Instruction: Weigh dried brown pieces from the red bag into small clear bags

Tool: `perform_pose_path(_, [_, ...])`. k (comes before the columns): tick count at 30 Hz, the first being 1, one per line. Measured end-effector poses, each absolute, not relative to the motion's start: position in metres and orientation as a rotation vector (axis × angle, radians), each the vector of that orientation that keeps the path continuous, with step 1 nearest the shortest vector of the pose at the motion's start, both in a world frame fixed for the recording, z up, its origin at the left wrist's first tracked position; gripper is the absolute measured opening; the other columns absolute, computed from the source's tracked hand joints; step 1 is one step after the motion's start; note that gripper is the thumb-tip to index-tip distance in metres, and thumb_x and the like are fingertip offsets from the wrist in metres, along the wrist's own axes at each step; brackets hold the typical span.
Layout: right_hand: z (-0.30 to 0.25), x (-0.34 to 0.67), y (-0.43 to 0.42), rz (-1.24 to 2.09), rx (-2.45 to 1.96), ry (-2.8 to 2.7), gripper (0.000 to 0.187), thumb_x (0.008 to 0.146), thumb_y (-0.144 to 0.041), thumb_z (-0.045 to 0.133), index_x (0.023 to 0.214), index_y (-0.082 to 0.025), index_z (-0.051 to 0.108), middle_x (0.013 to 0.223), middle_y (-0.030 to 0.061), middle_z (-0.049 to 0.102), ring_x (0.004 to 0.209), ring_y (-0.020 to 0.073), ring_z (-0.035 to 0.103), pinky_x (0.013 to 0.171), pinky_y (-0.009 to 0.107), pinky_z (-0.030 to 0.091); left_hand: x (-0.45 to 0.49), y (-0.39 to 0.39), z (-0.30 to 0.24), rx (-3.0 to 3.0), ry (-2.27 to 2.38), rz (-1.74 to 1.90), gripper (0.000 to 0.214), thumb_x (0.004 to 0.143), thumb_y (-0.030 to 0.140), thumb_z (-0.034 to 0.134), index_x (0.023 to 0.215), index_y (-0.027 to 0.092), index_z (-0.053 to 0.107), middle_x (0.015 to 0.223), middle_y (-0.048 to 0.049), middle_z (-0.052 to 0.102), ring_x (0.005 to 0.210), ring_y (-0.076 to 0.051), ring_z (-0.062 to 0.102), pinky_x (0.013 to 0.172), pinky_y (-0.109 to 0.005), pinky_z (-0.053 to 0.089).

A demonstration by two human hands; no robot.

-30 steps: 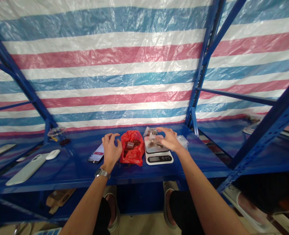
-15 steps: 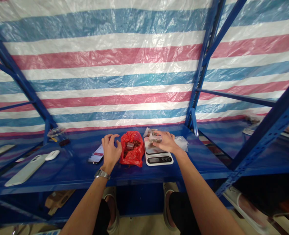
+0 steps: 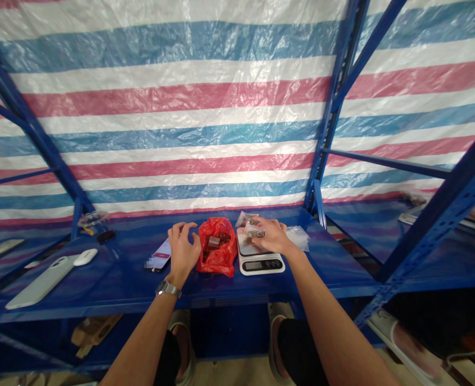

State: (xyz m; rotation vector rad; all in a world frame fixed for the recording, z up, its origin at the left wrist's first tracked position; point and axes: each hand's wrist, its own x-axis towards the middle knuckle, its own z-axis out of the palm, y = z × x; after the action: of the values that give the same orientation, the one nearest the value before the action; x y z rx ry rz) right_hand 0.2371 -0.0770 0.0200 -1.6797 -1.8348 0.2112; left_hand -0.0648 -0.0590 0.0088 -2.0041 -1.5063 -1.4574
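Head view: right grip (image 3: pixel 273 236) was closed on a small clear packet (image 3: pixel 254 231), contents too small to make out, at the plate of the white scale (image 3: pixel 261 266) – couldn't tell if packet and plate touched. Left grip (image 3: pixel 184 247) was loose and empty, fingers curled, between the phone (image 3: pixel 162 254) and the open red bag (image 3: pixel 224 262) of brown bits. Another clear packet (image 3: pixel 243 217) lay just behind the scale, clear plastic (image 3: pixel 299 237) to its right, all on the blue shelf (image 3: pixel 326 262). Step in hand looked like handling the packet at the scale; next move seemed to call for a light pinch – thin film, likely to crumple or slip.
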Motion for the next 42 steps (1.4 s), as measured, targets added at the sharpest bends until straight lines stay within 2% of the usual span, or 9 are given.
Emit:
perform_pose_path(4, [0.016,0.236,-0.074,0.21,-1.701,-1.795,0.06,0.072,-0.028,0.084,0.13,-0.032,0.069,0.103,0.006,0.076,0.119,0.0358,0.061,0.103,0.055,0.037,-0.061,-0.063,0.015,-2.002,-1.499,-1.477,0.027,0.089,0.012,0.053,0.108,0.021,0.07,0.111,-0.0119,0.057,0.108,-0.03,0.054,0.101,-0.05,0.048])
perform_pose_path(9, [0.013,0.232,-0.067,0.279,-1.611,-1.717,0.051,0.074,-0.027,0.083,0.123,-0.031,0.072,0.102,0.0057,0.077,0.115,0.0349,0.066,0.103,0.056,0.041,-0.043,-0.08,0.031,-2.044,-1.41,-1.519,0.021,0.093,0.018,0.055,0.107,0.022,0.07,0.111,-0.0109,0.06,0.106,-0.029,0.055,0.101,-0.048,0.047])
perform_pose_path(15, [0.015,0.211,-0.059,0.495,-1.301,-1.52,0.053,0.073,-0.031,0.081,0.125,-0.031,0.07,0.101,0.0039,0.077,0.102,0.03,0.071,0.09,0.046,0.054,-0.009,-0.102,0.034,-2.236,-1.592,-1.26,0.021,0.092,0.042,0.068,0.105,0.027,0.074,0.119,-0.0102,0.066,0.114,-0.033,0.054,0.098,-0.052,0.045])
perform_pose_path(18, [0.019,0.193,-0.061,0.587,-1.167,-1.535,0.056,0.075,-0.03,0.077,0.129,-0.028,0.066,0.104,0.0029,0.076,0.1,0.0253,0.071,0.092,0.042,0.055,0.002,-0.101,0.031,-2.302,-1.643,-1.254,0.025,0.096,0.045,0.063,0.113,0.029,0.074,0.125,-0.009,0.066,0.12,-0.032,0.053,0.101,-0.051,0.043])
perform_pose_path(25, [0.034,0.16,-0.074,0.806,-0.977,-1.579,0.063,0.078,-0.032,0.073,0.138,-0.029,0.054,0.115,0.0028,0.073,0.108,0.0208,0.07,0.096,0.037,0.054,0.004,-0.085,0.027,-2.241,-1.694,-1.649,0.028,0.104,0.036,0.05,0.116,0.024,0.071,0.119,-0.0093,0.072,0.11,-0.03,0.058,0.097,-0.048,0.045])
perform_pose_path(28, [0.038,0.158,-0.073,0.864,-0.973,-1.522,0.045,0.087,-0.041,0.067,0.129,-0.027,0.059,0.109,0.0042,0.076,0.104,0.0216,0.072,0.093,0.038,0.055,0.001,-0.08,0.025,-2.265,-1.575,-1.885,0.027,0.103,0.035,0.049,0.115,0.024,0.072,0.117,-0.0089,0.074,0.11,-0.028,0.061,0.1,-0.047,0.045])
perform_pose_path(31, [0.038,0.16,-0.069,0.778,-0.953,-1.504,0.028,0.092,-0.046,0.059,0.108,-0.024,0.064,0.098,0.0047,0.076,0.097,0.0217,0.072,0.091,0.037,0.055,-0.001,-0.08,0.025,-2.334,-1.489,-1.969,0.029,0.104,0.034,0.048,0.114,0.025,0.073,0.117,-0.008,0.075,0.113,-0.027,0.062,0.104,-0.045,0.045])
perform_pose_path(34, [0.037,0.163,-0.068,0.645,-0.953,-1.549,0.026,0.094,-0.047,0.056,0.096,-0.023,0.065,0.095,0.0052,0.075,0.091,0.0219,0.07,0.087,0.036,0.055,-0.002,-0.082,0.028,-2.337,-1.488,-2.013,0.029,0.104,0.034,0.048,0.111,0.024,0.073,0.116,-0.0084,0.075,0.113,-0.026,0.063,0.105,-0.043,0.046])
perform_pose_path(42, [0.038,0.16,-0.075,0.173,-1.258,-1.695,0.025,0.1,-0.027,0.041,0.097,-0.02,0.065,0.101,0.0116,0.072,0.096,0.026,0.067,0.091,0.04,0.05,0.009,-0.087,0.029,-2.446,-1.474,-2.16,0.028,0.104,0.037,0.049,0.108,0.022,0.072,0.112,-0.0079,0.076,0.105,-0.023,0.069,0.098,-0.037,0.051])
